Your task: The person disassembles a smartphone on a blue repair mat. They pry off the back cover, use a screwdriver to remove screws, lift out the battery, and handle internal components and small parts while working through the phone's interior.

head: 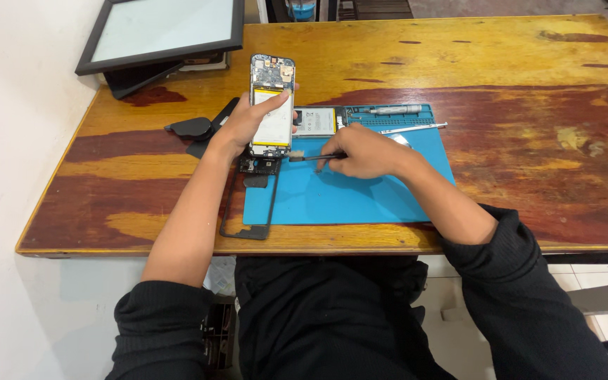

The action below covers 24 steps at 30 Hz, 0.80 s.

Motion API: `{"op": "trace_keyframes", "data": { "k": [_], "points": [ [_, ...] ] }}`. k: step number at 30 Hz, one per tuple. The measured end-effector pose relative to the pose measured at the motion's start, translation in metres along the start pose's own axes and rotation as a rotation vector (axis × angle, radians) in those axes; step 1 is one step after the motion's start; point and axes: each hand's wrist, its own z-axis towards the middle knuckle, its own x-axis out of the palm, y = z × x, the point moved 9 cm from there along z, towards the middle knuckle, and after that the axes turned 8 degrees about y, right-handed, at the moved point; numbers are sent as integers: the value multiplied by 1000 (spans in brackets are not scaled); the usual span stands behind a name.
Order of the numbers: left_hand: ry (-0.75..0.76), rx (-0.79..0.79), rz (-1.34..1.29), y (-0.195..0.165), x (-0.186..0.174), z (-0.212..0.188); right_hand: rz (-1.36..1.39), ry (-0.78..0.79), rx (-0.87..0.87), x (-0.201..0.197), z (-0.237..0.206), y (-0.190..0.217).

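Phone (pixel 271 105) within left fingers (pixel 270 104); brush (pixel 312 157) in right.

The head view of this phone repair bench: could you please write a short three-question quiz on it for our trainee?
1. True or false: the left hand holds the opened black smartphone with its white-and-yellow battery lifted off the table.
2. What does the right hand hold? A) a thin black-handled brush-like tool B) a roll of tape C) a cup
3. On what does the loose grey rectangular battery lie?

Key:
1. True.
2. A; its tip points at the phone's lower end.
3. On the blue rubber work mat, near its far edge, beside a slim silver screwdriver.
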Motion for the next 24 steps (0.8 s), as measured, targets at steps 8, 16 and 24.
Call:
{"op": "trace_keyframes", "data": {
  "k": [8, 16, 24],
  "points": [
    [-3, -1, -1, 3, 1, 2, -24, 17, 40, 4, 1, -1],
    [1, 3, -24, 5, 1, 2, 3, 1, -41, 8, 1, 7],
    [-4, 0, -14, 6, -1, 1, -35, 54, -12, 13, 3, 1]
  ]
}}
